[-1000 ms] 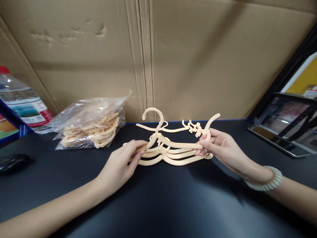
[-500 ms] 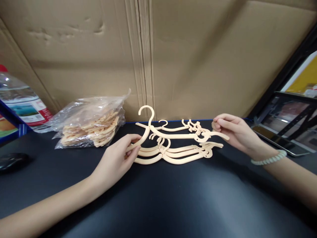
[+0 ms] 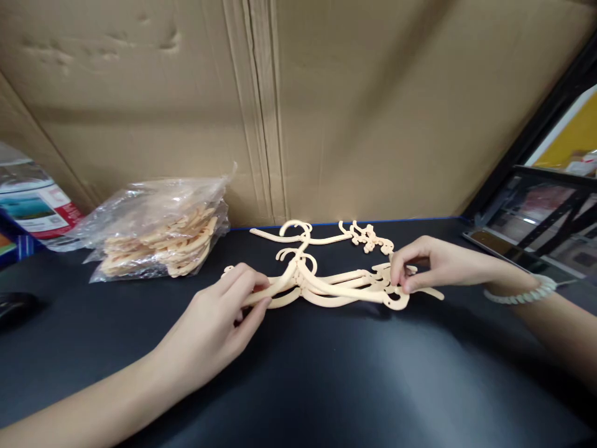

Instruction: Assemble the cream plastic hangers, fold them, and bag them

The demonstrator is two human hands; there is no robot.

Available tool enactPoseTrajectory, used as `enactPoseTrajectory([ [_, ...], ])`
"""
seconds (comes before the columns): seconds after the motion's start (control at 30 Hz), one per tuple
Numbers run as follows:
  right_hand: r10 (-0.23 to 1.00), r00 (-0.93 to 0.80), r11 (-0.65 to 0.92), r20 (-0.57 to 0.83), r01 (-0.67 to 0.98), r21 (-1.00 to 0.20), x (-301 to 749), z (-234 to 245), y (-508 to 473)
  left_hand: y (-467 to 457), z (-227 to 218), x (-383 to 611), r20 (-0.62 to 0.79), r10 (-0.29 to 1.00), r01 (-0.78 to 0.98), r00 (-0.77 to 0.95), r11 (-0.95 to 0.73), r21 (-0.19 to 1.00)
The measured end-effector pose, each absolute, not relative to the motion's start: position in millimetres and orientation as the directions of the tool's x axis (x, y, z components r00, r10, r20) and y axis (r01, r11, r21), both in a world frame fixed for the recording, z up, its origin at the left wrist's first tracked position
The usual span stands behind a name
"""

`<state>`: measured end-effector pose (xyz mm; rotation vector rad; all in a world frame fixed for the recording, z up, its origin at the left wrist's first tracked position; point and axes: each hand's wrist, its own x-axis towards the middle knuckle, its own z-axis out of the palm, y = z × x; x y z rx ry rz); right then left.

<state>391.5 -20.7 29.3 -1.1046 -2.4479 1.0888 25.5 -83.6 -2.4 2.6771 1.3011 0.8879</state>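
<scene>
A stack of cream plastic hangers (image 3: 326, 287) lies on the black table (image 3: 326, 379). My left hand (image 3: 219, 320) pinches the left arm of the top hanger between thumb and fingers. My right hand (image 3: 431, 266), a pale bead bracelet on its wrist, pinches the right end of the same hanger and presses it onto the stack. One more cream hanger (image 3: 326, 235) lies flat just behind the stack, near the cardboard wall.
A clear plastic bag of more cream hangers (image 3: 156, 233) sits at the left rear. A plastic bottle (image 3: 30, 199) stands at the far left, a dark object (image 3: 12, 306) by the left edge. A tablet (image 3: 545, 224) leans at the right. Cardboard (image 3: 280, 106) walls the back.
The top hanger, held raised above the stack earlier, has come down onto it. My right hand moved from the hanger's raised right tip down to the stack's right end.
</scene>
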Motion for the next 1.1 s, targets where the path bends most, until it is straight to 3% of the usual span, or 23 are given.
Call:
enactPoseTrajectory([
  [0.1,0.684,-0.706,0.446,-0.185,0.605,-0.66,394,26,-18,-92,-5,29,0.431,0.688,0.695,0.584,-0.698,0.174],
  [0.23,0.679,-0.716,0.506,-0.16,0.615,-0.605,393,26,-20,-95,-6,32,0.427,0.624,0.701,0.655,-0.713,-0.033],
  [0.5,0.76,-0.636,0.486,-0.136,0.695,-0.53,395,31,-21,-87,-2,30,0.411,0.582,0.693,0.702,-0.691,-0.206],
  [0.73,0.781,-0.623,0.539,-0.054,0.714,-0.447,393,27,-18,-82,-7,27,0.408,0.594,0.696,0.693,-0.699,-0.165],
  [1.1,0.789,-0.585,0.609,0.188,0.703,-0.367,397,21,-11,-79,-13,25,0.483,0.653,0.731,0.583,-0.681,0.038],
])
